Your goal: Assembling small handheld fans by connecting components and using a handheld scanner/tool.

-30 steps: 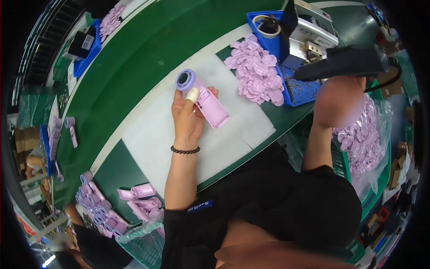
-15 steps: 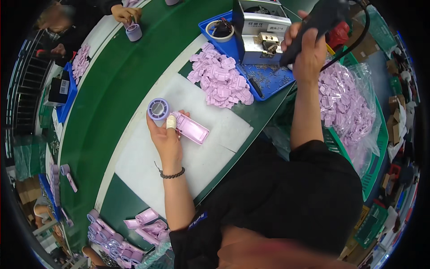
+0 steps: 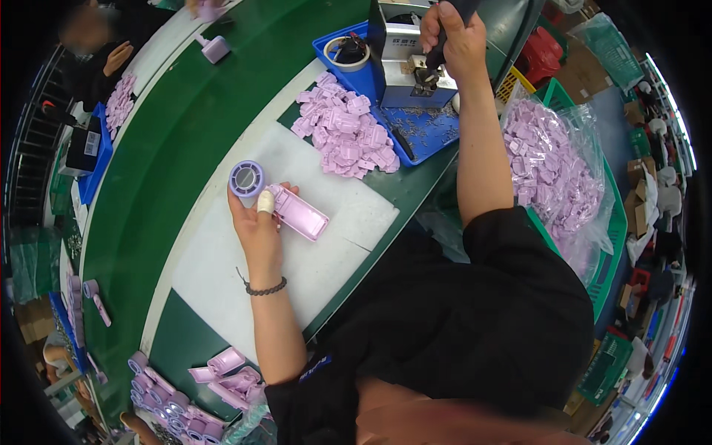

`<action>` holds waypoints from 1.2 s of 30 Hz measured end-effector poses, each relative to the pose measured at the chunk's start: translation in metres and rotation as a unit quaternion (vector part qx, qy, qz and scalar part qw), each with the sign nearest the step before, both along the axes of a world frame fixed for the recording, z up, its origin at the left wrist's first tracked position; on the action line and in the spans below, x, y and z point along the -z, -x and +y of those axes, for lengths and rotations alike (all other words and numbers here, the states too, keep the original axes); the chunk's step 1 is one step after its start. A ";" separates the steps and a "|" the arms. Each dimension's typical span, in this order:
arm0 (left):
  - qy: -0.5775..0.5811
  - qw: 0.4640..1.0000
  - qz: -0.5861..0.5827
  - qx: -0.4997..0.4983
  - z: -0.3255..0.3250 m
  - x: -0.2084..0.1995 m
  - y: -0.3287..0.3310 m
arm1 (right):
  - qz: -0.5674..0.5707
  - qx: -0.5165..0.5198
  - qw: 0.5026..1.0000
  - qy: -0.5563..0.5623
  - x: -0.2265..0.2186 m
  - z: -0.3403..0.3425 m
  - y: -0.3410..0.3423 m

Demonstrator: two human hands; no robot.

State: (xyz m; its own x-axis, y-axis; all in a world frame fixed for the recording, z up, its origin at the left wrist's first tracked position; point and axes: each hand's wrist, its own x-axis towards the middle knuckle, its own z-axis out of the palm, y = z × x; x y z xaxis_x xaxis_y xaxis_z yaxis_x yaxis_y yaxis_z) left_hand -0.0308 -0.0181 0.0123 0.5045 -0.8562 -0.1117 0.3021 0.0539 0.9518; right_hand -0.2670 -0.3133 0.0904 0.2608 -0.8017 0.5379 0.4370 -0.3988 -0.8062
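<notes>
My left hand [image 3: 256, 237], its thumb wrapped in a pale covering, grips a lilac handheld fan body [image 3: 300, 215] above the white work mat [image 3: 222, 278]. The fan's round purple head, with a silver disc inside, points away to the left; its pink handle shell lies with the hollow side up. My right hand [image 3: 466, 52] is closed round a black electric screwdriver [image 3: 436, 56]. Its lower end is at the front of the metal screw feeder [image 3: 393, 52]. The tool's upper part runs out of the picture.
Pink plastic parts [image 3: 345, 133] are heaped beside a blue tray [image 3: 408, 157] of loose screws. A bagged load of similar parts [image 3: 552, 159] fills a green crate at right. More fan bodies [image 3: 167, 400] and shells lie at lower left. Across the green conveyor [image 3: 178, 141] another person works.
My right hand has lowered the screwdriver leftward to the screw feeder's front. My left hand keeps its hold on the fan body. The whole view has shifted slightly.
</notes>
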 end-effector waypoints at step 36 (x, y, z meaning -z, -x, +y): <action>-0.016 0.999 -0.020 0.033 0.004 0.005 -0.008 | 0.065 0.084 0.994 0.038 -0.009 0.027 -0.006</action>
State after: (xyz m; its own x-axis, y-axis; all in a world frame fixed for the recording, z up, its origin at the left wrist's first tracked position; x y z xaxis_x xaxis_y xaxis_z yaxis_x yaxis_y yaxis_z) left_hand -0.0225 -0.0137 0.0071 0.4512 -0.8843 -0.1205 0.2660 0.0044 0.9640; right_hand -0.2608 -0.2867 0.0999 0.1986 -0.7976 0.5696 0.2532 -0.5197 -0.8160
